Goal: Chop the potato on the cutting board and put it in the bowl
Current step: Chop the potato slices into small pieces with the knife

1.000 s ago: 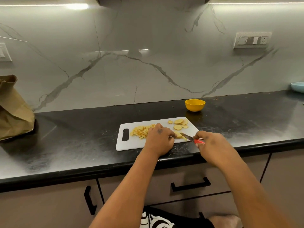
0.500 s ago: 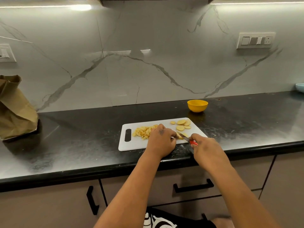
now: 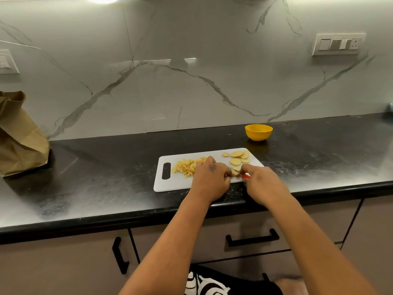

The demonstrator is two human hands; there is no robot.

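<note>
Spanning mid-frame, the black counter (image 3: 89, 177) bears the white cutting board (image 3: 168, 184). Left hand (image 3: 209, 180) pins potato slices (image 3: 235, 172); right hand (image 3: 262, 184) grips the red-handled knife (image 3: 245, 176). Diced potato (image 3: 186, 166) lies left; the yellow bowl (image 3: 258, 132) sits upper right.

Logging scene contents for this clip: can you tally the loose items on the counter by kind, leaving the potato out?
Cutting board: 1
Yellow bowl: 1
Red-handled knife: 1
Brown paper bag: 1
Pale blue dish, cut off at the right edge: 1
Total: 5
</note>
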